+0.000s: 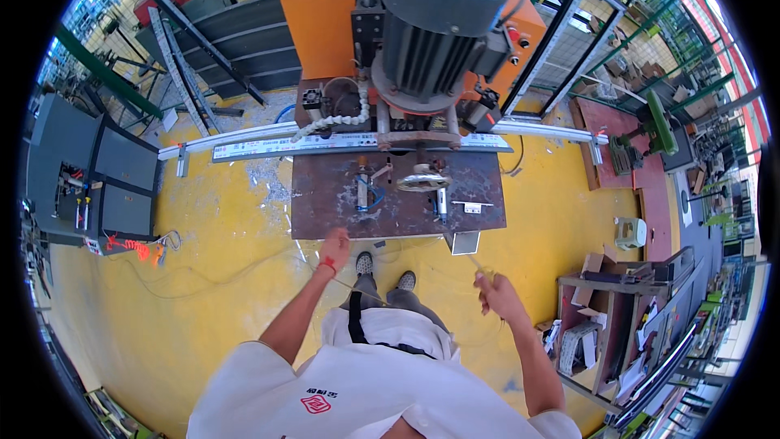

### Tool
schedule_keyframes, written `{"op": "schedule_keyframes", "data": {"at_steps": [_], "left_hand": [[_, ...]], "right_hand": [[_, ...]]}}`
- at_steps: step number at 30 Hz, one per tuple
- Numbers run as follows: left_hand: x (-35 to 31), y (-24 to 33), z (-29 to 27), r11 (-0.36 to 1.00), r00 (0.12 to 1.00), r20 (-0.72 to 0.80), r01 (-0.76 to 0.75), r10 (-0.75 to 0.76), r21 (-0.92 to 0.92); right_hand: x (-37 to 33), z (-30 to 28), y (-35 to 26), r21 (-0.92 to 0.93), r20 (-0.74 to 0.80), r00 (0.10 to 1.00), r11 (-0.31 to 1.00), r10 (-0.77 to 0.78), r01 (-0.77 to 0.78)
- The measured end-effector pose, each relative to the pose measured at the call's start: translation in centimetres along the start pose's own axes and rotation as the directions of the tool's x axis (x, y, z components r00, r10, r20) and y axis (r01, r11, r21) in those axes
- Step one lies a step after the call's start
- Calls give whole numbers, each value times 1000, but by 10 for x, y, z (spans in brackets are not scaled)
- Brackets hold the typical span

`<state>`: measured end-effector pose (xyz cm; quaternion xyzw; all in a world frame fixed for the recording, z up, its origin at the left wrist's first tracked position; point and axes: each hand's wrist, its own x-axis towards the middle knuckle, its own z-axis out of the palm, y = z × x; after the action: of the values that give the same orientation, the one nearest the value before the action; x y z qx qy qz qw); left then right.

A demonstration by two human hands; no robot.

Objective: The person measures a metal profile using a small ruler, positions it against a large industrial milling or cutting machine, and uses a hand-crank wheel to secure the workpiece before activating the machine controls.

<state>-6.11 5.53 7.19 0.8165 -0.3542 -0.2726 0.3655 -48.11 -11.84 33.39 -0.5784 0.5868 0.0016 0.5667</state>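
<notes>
My right hand (pixel 500 297) is off the table's front right corner, its fingers curled in around something thin and pale that I cannot make out. Just beyond it, a small white-faced rectangular plate (pixel 465 243) juts from the table edge. My left hand (pixel 335 248), with a red band at the wrist, is close to the front edge of the dark metal table (pixel 325 211); blur hides its fingers. Over the table stands a machine with a big grey motor (pixel 439 41) and a handwheel (pixel 422 182). A long profile bar (pixel 244 146) lies crosswise beneath the motor.
Pneumatic clamps (pixel 362 193) and a small white piece (pixel 472 207) are on the table. A grey cabinet (pixel 122 171) stands left, a cluttered shelf unit (pixel 609 317) right. Cables (pixel 211 280) trail over the yellow floor (pixel 203 325). A pale plastic container (pixel 630 232) sits right.
</notes>
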Motion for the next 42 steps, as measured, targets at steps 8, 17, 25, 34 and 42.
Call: {"op": "schedule_keyframes", "data": {"at_steps": [8,17,25,34,42], "left_hand": [[169,-47,-90,922,965,-250,27,77,386],[345,-173,-134,262,671,41,344,-741,-902],[335,-168,-150,45,740,117,195,-663,-980],[266,-125,-134,-242,707,175,6,-685,-970],[313,-127,-127,-223,692,122,-57,-712,-973]], "right_hand": [[3,50,-59,-103,-10,1000,995,11,-12],[16,116,-137,-204,-39,999,979,-8,0],[30,181,-168,-582,241,957,766,-160,274],[34,172,-156,-646,26,981,746,-193,164],[47,186,-186,-692,-68,968,711,-240,128]]}}
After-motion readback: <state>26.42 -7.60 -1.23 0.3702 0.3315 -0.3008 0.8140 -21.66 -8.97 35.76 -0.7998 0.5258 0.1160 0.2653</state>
